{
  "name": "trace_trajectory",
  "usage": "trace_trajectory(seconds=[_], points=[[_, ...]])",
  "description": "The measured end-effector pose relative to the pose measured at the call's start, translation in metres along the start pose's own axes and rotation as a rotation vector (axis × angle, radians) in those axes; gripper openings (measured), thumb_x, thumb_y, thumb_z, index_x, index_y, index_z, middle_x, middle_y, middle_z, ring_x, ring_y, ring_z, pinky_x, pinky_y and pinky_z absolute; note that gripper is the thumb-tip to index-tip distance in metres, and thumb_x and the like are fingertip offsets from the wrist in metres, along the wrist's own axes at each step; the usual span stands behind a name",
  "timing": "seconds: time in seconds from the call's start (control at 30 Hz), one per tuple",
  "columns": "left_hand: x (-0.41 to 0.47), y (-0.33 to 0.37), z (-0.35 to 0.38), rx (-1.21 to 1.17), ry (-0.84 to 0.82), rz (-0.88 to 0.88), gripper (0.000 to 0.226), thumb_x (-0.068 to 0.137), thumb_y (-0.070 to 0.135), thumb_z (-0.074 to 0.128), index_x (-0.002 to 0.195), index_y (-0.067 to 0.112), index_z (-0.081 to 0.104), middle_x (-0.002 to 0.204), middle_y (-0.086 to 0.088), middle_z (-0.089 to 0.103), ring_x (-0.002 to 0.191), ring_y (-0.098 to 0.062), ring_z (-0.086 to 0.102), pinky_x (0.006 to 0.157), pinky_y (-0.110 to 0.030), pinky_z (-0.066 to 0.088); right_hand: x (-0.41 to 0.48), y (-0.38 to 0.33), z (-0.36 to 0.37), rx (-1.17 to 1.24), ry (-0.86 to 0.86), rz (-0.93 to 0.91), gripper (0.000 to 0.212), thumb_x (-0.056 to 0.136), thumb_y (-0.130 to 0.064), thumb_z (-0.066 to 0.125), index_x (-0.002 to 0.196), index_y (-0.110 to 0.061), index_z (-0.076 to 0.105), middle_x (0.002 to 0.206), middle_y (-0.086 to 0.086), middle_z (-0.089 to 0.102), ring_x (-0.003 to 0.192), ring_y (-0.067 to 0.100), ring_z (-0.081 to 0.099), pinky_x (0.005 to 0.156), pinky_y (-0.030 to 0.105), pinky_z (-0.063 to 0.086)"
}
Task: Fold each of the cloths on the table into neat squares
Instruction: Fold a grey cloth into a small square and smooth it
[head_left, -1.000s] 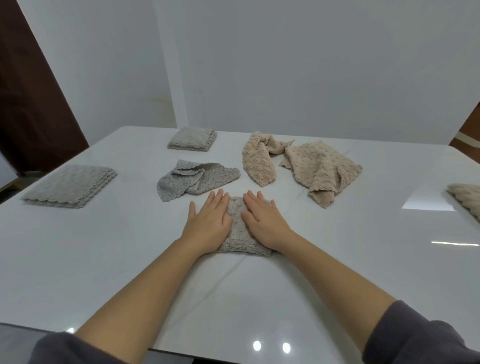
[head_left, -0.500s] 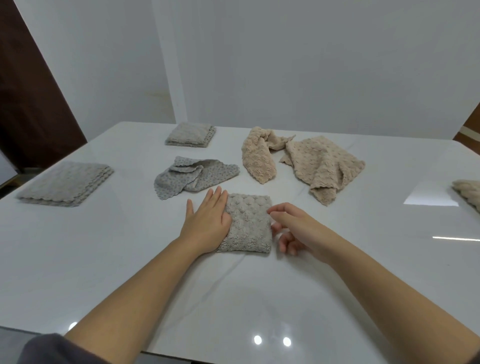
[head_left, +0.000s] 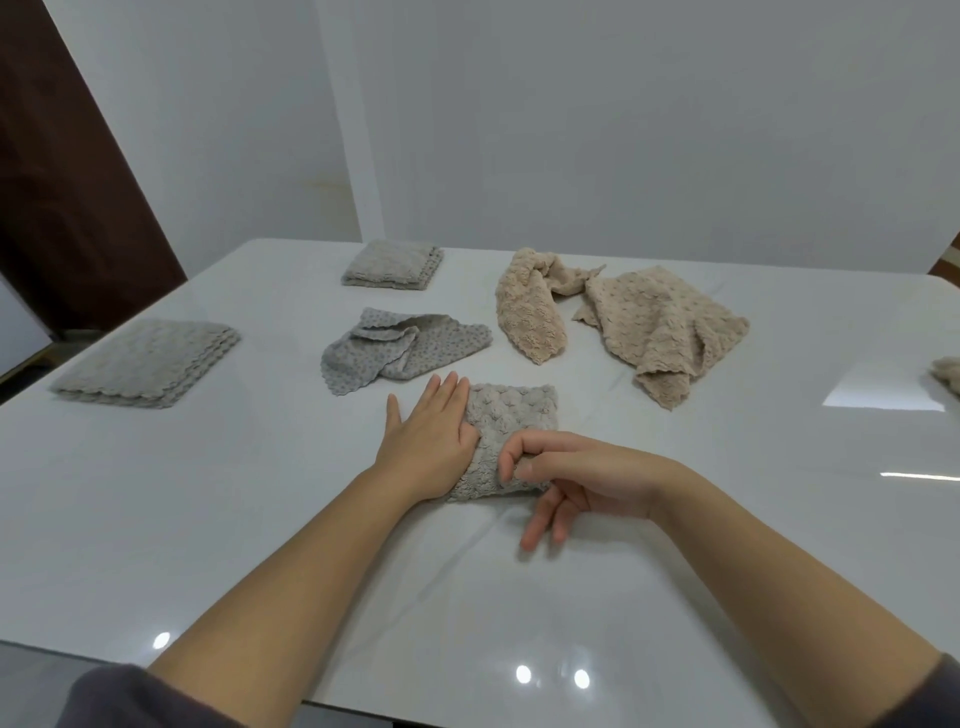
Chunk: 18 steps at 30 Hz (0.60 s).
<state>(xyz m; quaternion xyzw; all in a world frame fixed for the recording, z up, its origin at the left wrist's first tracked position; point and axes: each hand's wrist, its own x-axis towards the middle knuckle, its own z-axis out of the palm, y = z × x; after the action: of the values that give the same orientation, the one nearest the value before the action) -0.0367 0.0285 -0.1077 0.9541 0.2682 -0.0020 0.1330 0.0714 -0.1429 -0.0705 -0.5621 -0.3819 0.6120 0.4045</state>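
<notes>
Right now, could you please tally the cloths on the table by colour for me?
Grey: 4 (folded stack, far folded cloth, crumpled dotted cloth, nearest folded cloth)
Beige: 3 (long crumpled cloth, wide crumpled cloth, cloth cut off at right edge)
Total: 7, counting the stack as one.

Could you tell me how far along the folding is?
Done: the grey stack and the far grey square lie folded. In hand: the left hand presses a grey cloth while the right hand pinches its near edge. Left: the dotted cloth, the left beige cloth and the right beige cloth lie crumpled.
</notes>
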Motion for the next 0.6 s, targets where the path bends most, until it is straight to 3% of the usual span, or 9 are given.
trace_trajectory(seconds=[0.17, 0.33, 0.5, 0.6], points=[[-0.001, 0.000, 0.001, -0.001, 0.008, 0.001, 0.061, 0.100, 0.031, 0.019, 0.156, 0.020, -0.002, 0.163, 0.007, -0.007, 0.149, -0.009, -0.009, 0.119, -0.052, -0.007, -0.001, -0.001, -0.009, -0.245, 0.092, -0.045, 0.003, 0.089, -0.020, 0.054, 0.087, -0.022, 0.055, 0.071, -0.009, 0.053, 0.051, 0.015, 0.055, 0.043, 0.020, 0.037], [-0.001, 0.000, 0.001, 0.001, 0.008, -0.003, 0.061, 0.100, 0.030, 0.018, 0.156, 0.020, -0.002, 0.163, 0.007, -0.008, 0.149, -0.008, -0.010, 0.120, -0.051, -0.007, -0.002, -0.007, -0.001, -0.263, 0.054, -0.035, 0.012, 0.098, -0.016, 0.051, 0.107, -0.015, 0.060, 0.076, -0.007, 0.065, 0.069, 0.026, 0.071, 0.057, 0.027, 0.051], [-0.001, 0.001, 0.001, 0.005, 0.019, -0.002, 0.061, 0.100, 0.030, 0.018, 0.156, 0.020, -0.001, 0.163, 0.006, -0.008, 0.149, -0.009, -0.010, 0.119, -0.051, -0.008, -0.006, -0.014, -0.010, -0.429, 0.201, -0.032, 0.012, 0.095, -0.015, 0.055, 0.100, -0.018, 0.066, 0.067, -0.009, 0.056, 0.057, 0.021, 0.061, 0.053, 0.022, 0.046], [-0.001, 0.001, 0.001, 0.005, 0.014, -0.004, 0.061, 0.100, 0.030, 0.018, 0.156, 0.020, -0.002, 0.163, 0.006, -0.008, 0.149, -0.009, -0.010, 0.119, -0.052, -0.008, -0.005, -0.011, -0.005, -0.358, 0.145, -0.038, 0.016, 0.096, -0.018, 0.055, 0.108, -0.022, 0.065, 0.078, 0.001, 0.054, 0.064, 0.023, 0.069, 0.058, 0.025, 0.049]])
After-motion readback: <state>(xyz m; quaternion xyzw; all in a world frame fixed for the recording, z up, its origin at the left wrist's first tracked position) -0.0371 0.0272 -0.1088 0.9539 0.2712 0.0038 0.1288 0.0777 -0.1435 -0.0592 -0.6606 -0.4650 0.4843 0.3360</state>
